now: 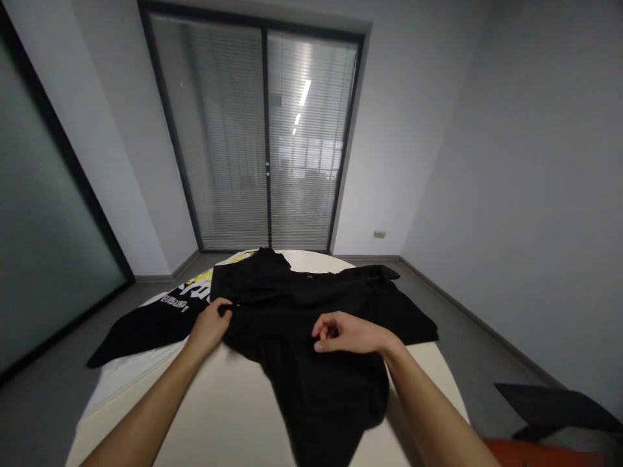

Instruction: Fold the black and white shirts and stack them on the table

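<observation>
A black shirt (316, 376) lies rumpled across the round table, its neckline towards the far side and its lower part draping over the near edge. At the shirt's left edge my left hand (214, 322) is closed, pinching the cloth between thumb and fingers. My right hand (343, 333) is over the middle of the shirt, fingers loosely curled with a gap to the thumb, and no cloth shows between them. Whether that hand touches the fabric I cannot tell.
Another garment, black and white with yellow and white print (178, 301), hangs over the table's left side. The pale round table (233, 395) has a curved edge. A dark chair-like object (559, 405) and something orange-red (540, 453) are at lower right. Blinds-covered glass doors (265, 162) stand behind.
</observation>
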The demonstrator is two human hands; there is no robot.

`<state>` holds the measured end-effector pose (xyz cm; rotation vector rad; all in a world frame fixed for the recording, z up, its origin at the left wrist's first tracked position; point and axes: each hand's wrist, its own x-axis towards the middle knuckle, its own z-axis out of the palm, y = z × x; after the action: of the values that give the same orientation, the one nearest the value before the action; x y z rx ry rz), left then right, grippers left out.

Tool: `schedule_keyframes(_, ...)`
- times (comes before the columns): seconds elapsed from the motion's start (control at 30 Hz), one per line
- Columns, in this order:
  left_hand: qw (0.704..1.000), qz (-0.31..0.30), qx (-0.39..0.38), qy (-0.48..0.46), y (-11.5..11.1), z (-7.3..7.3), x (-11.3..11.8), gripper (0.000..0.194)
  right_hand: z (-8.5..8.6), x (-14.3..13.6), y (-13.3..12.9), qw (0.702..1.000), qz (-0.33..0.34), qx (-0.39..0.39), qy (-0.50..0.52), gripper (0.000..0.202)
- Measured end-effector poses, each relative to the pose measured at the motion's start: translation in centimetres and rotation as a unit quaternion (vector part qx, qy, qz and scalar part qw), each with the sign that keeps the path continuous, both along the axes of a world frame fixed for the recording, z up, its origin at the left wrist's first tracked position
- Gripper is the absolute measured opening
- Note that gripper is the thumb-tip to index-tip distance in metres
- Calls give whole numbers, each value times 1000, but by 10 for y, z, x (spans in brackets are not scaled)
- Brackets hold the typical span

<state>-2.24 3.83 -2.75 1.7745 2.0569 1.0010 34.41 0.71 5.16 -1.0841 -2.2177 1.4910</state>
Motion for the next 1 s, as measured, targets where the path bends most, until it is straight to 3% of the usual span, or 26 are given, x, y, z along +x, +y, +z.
schedule_keyframes(0.1, 999, 11, 17, 28, -3, -1, -1, 25, -1, 24, 6, 995, 42, -7, -95, 69)
schedule_keyframes(0.17, 994, -25, 80, 76, -9, 6, 5, 33, -6, 31, 10, 987, 41, 12, -157, 71)
schedule_keyframes(0.23, 971, -118, 163, 132, -18, 16, 15, 44, -16, 33, 16, 982, 32, 34, -182, 57)
schedule_keyframes(0.3, 934, -249, 196, 167, -29, 26, 29, 50, -26, 31, 24, 983, 24, 59, -173, 37)
schedule_keyframes(0.4, 878, -428, 112, 182, -49, 37, 54, 54, -40, 30, 33, 985, 1, 81, -151, 24)
schedule_keyframes(0.53, 848, -502, 18, 171, -68, 40, 81, 55, -47, 32, 37, 990, -10, 77, -120, 21)
schedule_keyframes(0.6, 848, -503, 11, 167, -69, 37, 87, 47, -46, 34, 37, 990, -8, 77, -114, 20)
schedule_keyframes(0.7, 891, -436, 9, 128, -61, 29, 91, 16, -37, 35, 33, 993, 3, 71, -99, 25)
schedule_keyframes(0.83, 959, -276, 13, 65, -42, 14, 91, 24, -16, 31, 20, 998, 32, 29, -35, 39)
schedule_keyframes(0.93, 980, -193, 16, 54, -32, 6, 90, 25, -4, 22, 7, 997, 63, 30, -17, 51)
schedule_keyframes(1.0, 986, -162, 21, 44, -29, 3, 90, 22, -4, 13, 1, 994, 75, 49, -60, 67)
